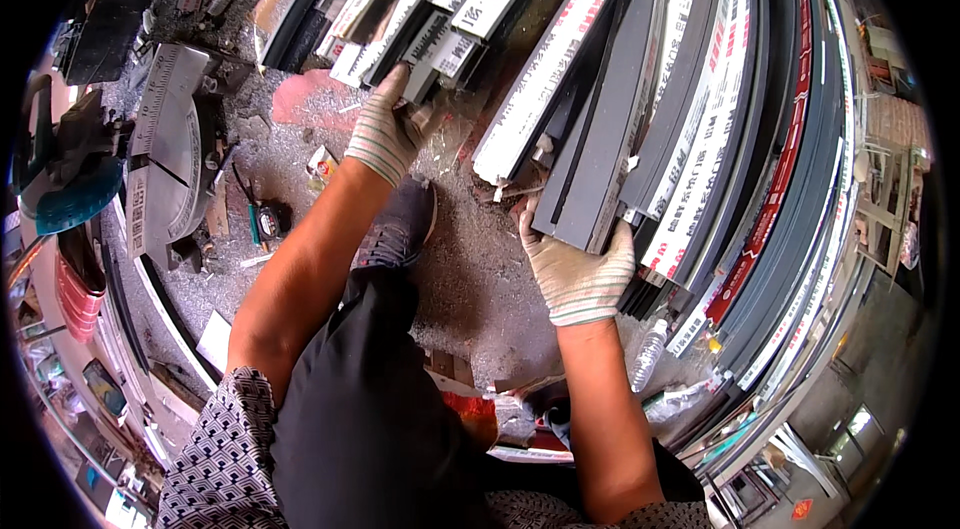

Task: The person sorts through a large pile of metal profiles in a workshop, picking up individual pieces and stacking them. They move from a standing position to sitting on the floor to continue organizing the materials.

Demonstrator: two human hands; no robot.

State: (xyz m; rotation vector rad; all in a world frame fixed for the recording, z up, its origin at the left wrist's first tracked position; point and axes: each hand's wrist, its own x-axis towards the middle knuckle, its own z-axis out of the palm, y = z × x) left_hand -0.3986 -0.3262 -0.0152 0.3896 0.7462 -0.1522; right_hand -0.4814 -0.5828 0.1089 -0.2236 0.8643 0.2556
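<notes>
A large stack of long profiles (700, 79), dark grey and wrapped in white and red printed film, fills the upper right of the frame and curves down the right edge. The floor (470, 269) in the centre is grey and strewn with metal shavings. A mitre saw (165, 149) with a graduated round base is seen at the left, with a blue-green cover beside it at the far left. Dark trousers and a patterned garment take up the lower centre, and 1 dark shoe (405, 224) is seen on the floor just above them.

2 gloved hands are seen. The right hand (578, 274), centre right, is cupped under the end of a dark grey profile (600, 144), with fingers curled up around its lower edge. The left hand (385, 129), upper centre, is closed on the end of a thinner bundle (440, 49) of film-wrapped profiles, with fingers pressed on top.

A clear plastic bottle (648, 354) lies on the floor at the lower right, near the right forearm. A small dark tool with a green part (262, 221) lies on the floor just right of the saw.
</notes>
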